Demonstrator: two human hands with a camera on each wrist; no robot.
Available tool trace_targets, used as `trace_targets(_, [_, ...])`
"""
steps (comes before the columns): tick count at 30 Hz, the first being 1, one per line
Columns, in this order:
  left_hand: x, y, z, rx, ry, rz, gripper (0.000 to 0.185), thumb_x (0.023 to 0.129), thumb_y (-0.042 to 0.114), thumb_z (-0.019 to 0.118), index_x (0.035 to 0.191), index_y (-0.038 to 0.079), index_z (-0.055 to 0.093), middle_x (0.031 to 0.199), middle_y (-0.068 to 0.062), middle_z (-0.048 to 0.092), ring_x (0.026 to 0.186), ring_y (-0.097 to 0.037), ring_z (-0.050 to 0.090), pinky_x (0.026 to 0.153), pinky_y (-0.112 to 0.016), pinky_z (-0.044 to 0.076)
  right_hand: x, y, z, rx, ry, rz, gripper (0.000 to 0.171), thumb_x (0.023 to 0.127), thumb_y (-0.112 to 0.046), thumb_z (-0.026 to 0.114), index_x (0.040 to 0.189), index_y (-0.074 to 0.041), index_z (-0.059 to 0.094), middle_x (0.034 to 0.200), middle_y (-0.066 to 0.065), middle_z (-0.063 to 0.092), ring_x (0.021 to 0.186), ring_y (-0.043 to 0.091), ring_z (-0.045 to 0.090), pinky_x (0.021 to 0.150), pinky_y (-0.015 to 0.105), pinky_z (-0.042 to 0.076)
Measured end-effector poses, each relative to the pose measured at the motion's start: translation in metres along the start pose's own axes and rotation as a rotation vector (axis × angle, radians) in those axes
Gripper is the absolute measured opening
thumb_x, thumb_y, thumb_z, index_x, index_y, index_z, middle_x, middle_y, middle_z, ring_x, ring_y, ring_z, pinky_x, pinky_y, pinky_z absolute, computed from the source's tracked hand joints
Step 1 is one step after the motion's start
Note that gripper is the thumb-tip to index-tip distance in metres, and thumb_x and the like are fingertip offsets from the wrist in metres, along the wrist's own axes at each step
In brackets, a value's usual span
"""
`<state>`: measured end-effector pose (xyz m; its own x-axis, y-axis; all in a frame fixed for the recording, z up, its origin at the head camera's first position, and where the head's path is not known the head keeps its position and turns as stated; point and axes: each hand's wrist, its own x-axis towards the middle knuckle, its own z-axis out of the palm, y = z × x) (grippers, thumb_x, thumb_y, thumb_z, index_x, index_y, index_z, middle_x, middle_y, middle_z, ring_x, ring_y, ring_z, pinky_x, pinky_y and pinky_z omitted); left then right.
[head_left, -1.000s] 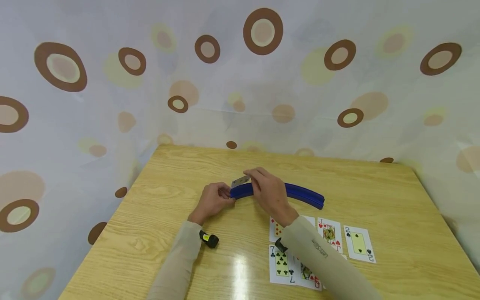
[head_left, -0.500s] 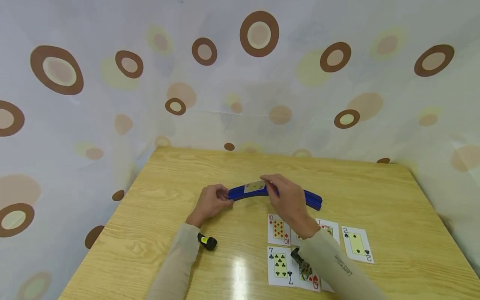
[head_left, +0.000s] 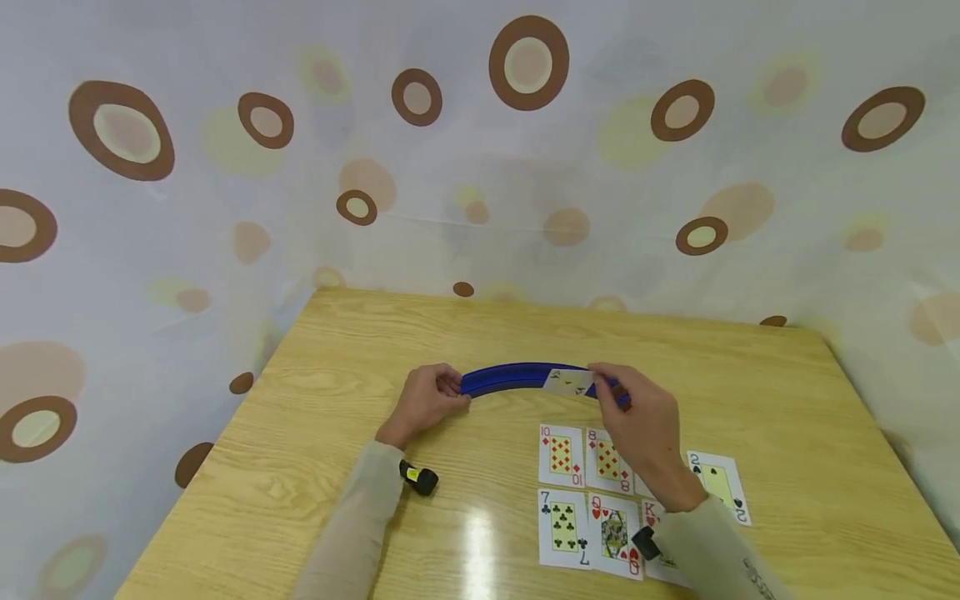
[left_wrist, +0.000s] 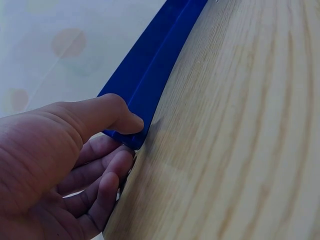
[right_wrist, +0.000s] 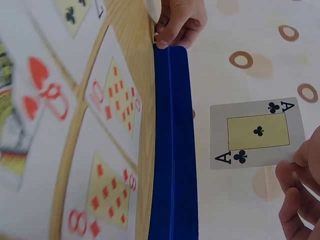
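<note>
My left hand (head_left: pixel 426 405) pinches the left end of a curved blue card holder (head_left: pixel 502 377) on the wooden table. In the left wrist view the thumb (left_wrist: pixel 117 116) lies on the holder's face, with the other fingers curled beneath. Over the holder's right part, my right hand (head_left: pixel 642 421) pinches an ace of clubs (head_left: pixel 567 382) by its right edge. The right wrist view shows this ace (right_wrist: pixel 258 131) face-on, apart from the holder (right_wrist: pixel 172 140). The holder's right end is mostly hidden behind my right hand.
Face-up cards lie in rows nearer me: ten of diamonds (head_left: pixel 560 456), eight of diamonds (head_left: pixel 607 460), seven of clubs (head_left: pixel 562 528), queen of hearts (head_left: pixel 615 535), a partly covered king (head_left: pixel 652 510) and two of spades (head_left: pixel 717 483). Patterned cloth (head_left: pixel 525 208) hangs behind the table.
My right hand has carried the ace rightward along the holder, from near its left end to its right part. The left hand keeps its hold on the left end.
</note>
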<state>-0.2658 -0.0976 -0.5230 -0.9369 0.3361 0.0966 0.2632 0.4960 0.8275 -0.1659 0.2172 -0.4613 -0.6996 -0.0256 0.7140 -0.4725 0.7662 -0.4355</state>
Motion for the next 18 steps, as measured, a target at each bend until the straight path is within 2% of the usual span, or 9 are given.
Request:
trace_targets(4, [0.0,-0.001,0.002,0.008,0.009,0.003,0.023,0.079,0.011,0.084,0.097,0.006,0.071,0.085,-0.001,0.07,0.074,-0.011,0.066,0.069,-0.027,0.055,-0.009,0.006,-0.019,-0.008,-0.002,0.038,0.021,0.088,-0.006,0.073,0.107,-0.011,0.074,0.087,0.0,0.072,0.061,0.008,0.058,0.053,0.014,0.043])
trace_targets(8, [0.001,-0.001,0.002,0.011,0.023,-0.002,0.023,0.078,0.011,0.085,0.096,0.007,0.071,0.083,0.0,0.07,0.073,-0.012,0.066,0.068,-0.028,0.055,-0.019,0.013,-0.039,-0.023,0.01,0.082,0.02,0.087,-0.004,0.073,0.106,-0.01,0.075,0.089,0.002,0.074,0.064,0.008,0.061,0.055,0.012,0.044])
trace_targets(14, [0.002,-0.003,0.004,0.015,0.019,0.01,0.022,0.079,0.011,0.084,0.097,0.006,0.071,0.084,-0.001,0.07,0.072,-0.01,0.065,0.067,-0.026,0.055,-0.038,0.02,-0.067,-0.037,0.065,0.139,0.023,0.084,0.001,0.073,0.105,-0.007,0.076,0.093,0.007,0.075,0.068,-0.006,0.058,0.057,0.009,0.044])
trace_targets(18, [0.001,-0.005,0.005,0.016,0.024,0.012,0.022,0.08,0.012,0.083,0.097,0.006,0.071,0.084,0.0,0.07,0.072,-0.01,0.065,0.067,-0.026,0.054,-0.049,0.022,-0.081,-0.038,0.067,0.171,0.024,0.085,0.002,0.072,0.107,-0.008,0.076,0.096,0.008,0.075,0.069,-0.011,0.057,0.057,0.008,0.044])
